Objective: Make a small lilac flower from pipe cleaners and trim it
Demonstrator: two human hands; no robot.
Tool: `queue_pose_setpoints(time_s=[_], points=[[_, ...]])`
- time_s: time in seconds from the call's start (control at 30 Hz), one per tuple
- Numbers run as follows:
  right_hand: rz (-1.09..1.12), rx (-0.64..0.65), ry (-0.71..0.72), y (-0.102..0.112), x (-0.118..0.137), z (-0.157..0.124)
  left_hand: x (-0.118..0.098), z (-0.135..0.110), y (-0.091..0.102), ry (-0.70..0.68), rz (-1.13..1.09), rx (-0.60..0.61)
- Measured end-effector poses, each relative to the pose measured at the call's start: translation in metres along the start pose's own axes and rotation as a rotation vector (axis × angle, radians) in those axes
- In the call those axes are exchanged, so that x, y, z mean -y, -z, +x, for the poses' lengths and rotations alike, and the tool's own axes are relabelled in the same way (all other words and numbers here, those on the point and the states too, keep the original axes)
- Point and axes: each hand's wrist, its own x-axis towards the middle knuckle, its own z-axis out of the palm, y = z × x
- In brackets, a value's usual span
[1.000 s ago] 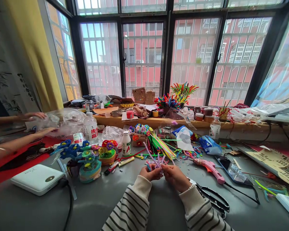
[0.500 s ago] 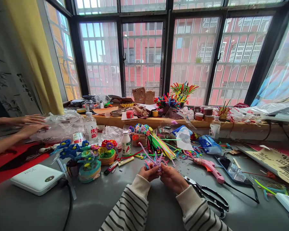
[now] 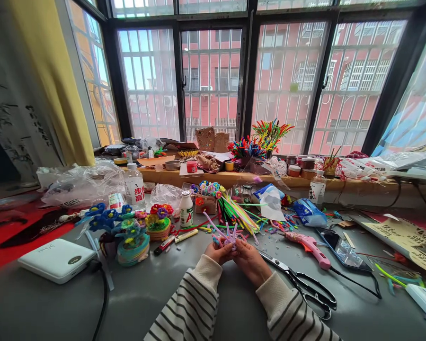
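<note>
Light purple pipe cleaners [image 3: 230,230], bunched with their ends fanning upward, are pinched between my two hands. My left hand [image 3: 218,250] has its fingers closed round the lower left of the bunch. From the other side, my right hand [image 3: 250,259] grips the same bunch with thumb and fingertips, and the hands touch. The fingers hide the base of the bunch. Beside my right wrist lie black-handled scissors [image 3: 298,279]. Beyond the hands rests a pile of green, yellow and pink pipe cleaners [image 3: 236,213].
Pipe-cleaner flower pots [image 3: 133,246] and a white power bank [image 3: 58,260] stand left, a small white bottle [image 3: 186,210] behind. On the right are a pink glue gun [image 3: 314,251] with its cord and a phone [image 3: 344,251]. A cluttered wooden ledge [image 3: 156,178] runs along the window.
Another person's hands at the far left have withdrawn from the plastic bag almost out of view. My right hand has shifted slightly left, uncovering more of the scissors. Both hands keep their grip.
</note>
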Motion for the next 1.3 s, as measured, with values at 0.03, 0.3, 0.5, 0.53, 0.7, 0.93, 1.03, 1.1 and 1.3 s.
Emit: queue_pose_setpoints(time_s=[0.03,0.3,0.5,0.53,0.7,0.93,1.03,1.1,1.3], points=[[-0.004,-0.026,0.011,0.003,0.0,0.002,-0.001,0.0,0.0,-0.001,0.008,-0.006],[-0.082,-0.193,0.103,0.016,0.007,0.006,0.0,-0.002,-0.004,0.033,0.091,-0.006],[-0.123,-0.229,0.118,0.013,0.008,0.004,-0.003,-0.002,-0.001,0.051,0.001,-0.039],[-0.125,-0.221,0.124,0.012,0.007,0.004,-0.004,-0.002,0.0,0.058,-0.013,-0.035],[-0.13,-0.159,0.158,0.008,0.008,0.002,-0.004,-0.004,-0.002,0.098,-0.045,0.0],[-0.189,-0.12,0.196,0.007,0.007,0.004,0.002,0.001,0.002,0.073,-0.011,0.036],[-0.22,-0.103,0.221,0.007,0.008,0.003,0.003,0.003,0.004,0.059,-0.001,0.026],[-0.24,-0.104,0.241,0.009,0.01,0.002,0.002,0.003,0.003,0.047,-0.009,0.022],[-0.294,-0.108,0.3,0.013,0.014,0.0,0.001,0.002,0.002,0.044,-0.02,0.005]])
